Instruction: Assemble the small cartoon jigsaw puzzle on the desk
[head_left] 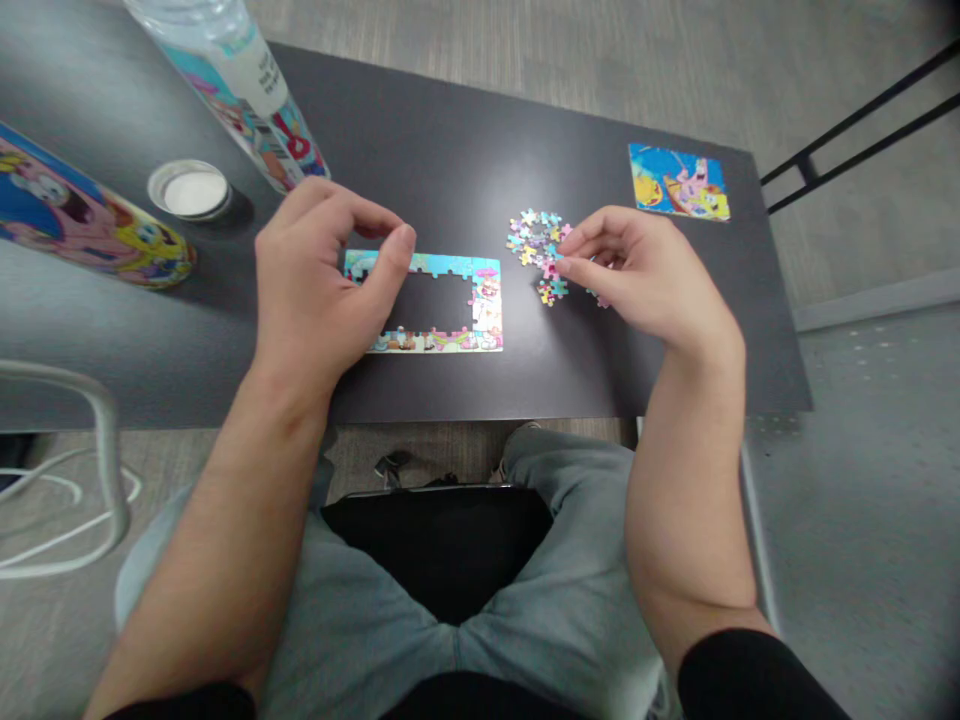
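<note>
A jigsaw puzzle frame of joined edge pieces (487, 310) lies on the dark table, its middle showing bare tabletop. Over its left end hovers my left hand (322, 270), thumb and index finger pressed together; anything between them is too hidden to make out. To the right of the frame is a loose pile of small colourful jigsaw pieces (531, 240). My right hand (637, 265) reaches over the pile's right side, its thumb and fingertips closed on what looks like a jigsaw piece. The hand covers part of the pile.
A cartoon picture card (679, 182) lies at the table's far right. On the left stand a clear bottle with a printed label (247, 100), a white-lined round cap (191, 191) and a cartoon-printed cylinder (90, 215). A pale curved tube (105, 450) is at lower left.
</note>
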